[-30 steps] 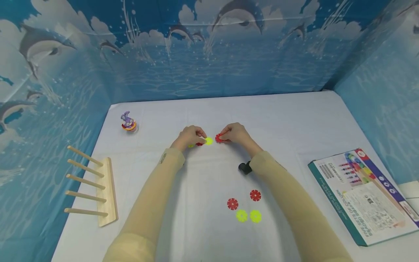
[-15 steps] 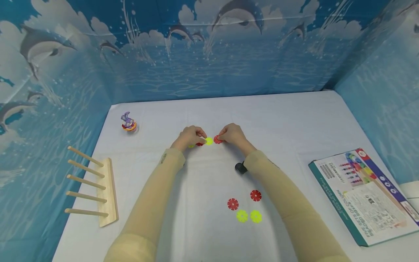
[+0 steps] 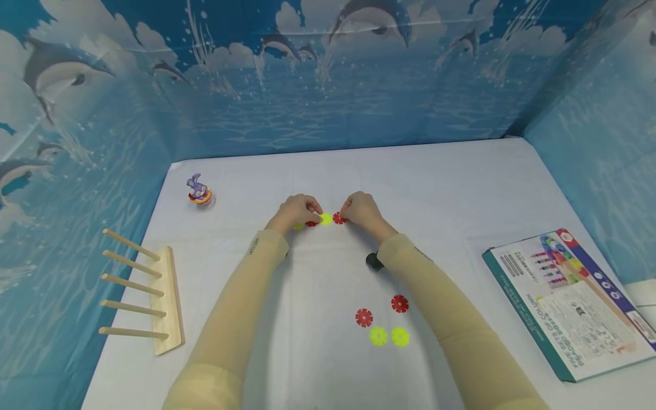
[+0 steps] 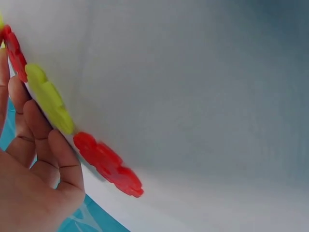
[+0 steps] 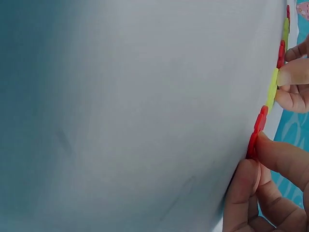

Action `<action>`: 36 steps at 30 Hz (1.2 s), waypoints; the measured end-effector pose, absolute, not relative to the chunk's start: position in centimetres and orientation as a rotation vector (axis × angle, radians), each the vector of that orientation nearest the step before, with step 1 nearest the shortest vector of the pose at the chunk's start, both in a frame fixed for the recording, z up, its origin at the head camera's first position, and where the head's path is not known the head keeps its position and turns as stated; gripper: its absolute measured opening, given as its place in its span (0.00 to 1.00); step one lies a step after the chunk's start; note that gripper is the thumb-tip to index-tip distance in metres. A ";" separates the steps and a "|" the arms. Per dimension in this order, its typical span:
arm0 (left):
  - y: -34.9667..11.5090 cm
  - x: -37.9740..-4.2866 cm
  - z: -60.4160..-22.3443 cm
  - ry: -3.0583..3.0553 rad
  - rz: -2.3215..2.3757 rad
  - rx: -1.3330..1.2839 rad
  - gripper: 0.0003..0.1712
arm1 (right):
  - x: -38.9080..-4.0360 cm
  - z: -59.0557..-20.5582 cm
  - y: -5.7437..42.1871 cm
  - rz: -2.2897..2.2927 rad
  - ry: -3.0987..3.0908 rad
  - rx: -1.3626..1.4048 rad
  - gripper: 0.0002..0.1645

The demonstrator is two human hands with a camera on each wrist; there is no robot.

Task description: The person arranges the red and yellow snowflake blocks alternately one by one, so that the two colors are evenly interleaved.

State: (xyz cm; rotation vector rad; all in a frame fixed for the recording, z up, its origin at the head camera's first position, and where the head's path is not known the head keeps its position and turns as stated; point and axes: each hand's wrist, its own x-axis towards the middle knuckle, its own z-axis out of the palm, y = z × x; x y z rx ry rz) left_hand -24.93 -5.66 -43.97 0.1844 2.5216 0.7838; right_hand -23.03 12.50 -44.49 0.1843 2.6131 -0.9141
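My left hand point(image 3: 296, 210) pinches a yellow notched plastic disc point(image 3: 326, 219) near the middle of the table. Just right of it, my right hand point(image 3: 363, 208) holds a red notched disc point(image 5: 253, 140) between thumb and fingers. Seen from the right wrist, the rims of these two discs meet or nearly meet, standing on edge in one line. Further along this row, left of the pinched yellow disc, come a red disc point(image 4: 15, 53), a yellow disc point(image 4: 50, 99) and another red disc point(image 4: 108, 164). In the head view the left hand partly hides that end.
Two loose red discs point(image 3: 364, 318) and two yellow discs point(image 3: 378, 336) lie nearer me. A wooden peg rack point(image 3: 169, 302) stands left, a purple rabbit figurine point(image 3: 199, 189) back left. A printed box point(image 3: 574, 302) lies right. A black wrist camera point(image 3: 374, 261) shows under the right sleeve.
My right hand has moved slightly left, bringing the red disc up close to the yellow one. The left hand has held its place.
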 end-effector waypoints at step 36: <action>-2.2 -24.4 -43.9 2.584 0.788 0.291 0.08 | -22.8 -44.4 13.1 -0.965 2.623 0.108 0.08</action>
